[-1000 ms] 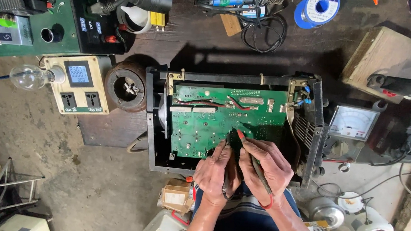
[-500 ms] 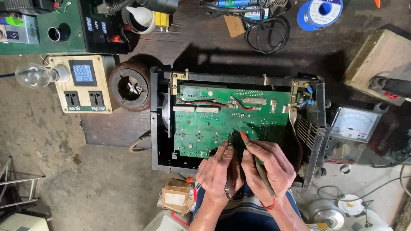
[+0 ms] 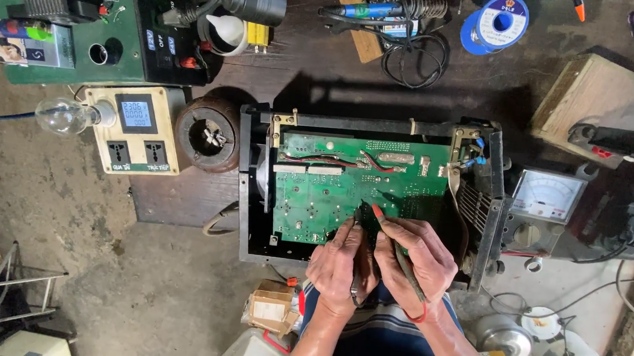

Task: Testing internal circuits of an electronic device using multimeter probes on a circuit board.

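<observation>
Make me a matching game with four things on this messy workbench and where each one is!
Things:
1. circuit board
2. light bulb
3. wire spool
4. dial meter

Places:
A. far left, next to the beige socket box
B. top, right of the middle, blue
C. inside the black metal frame, under the left hand and right hand
D. just right of the frame

Pairs: 1-C, 2-A, 3-B, 4-D
</observation>
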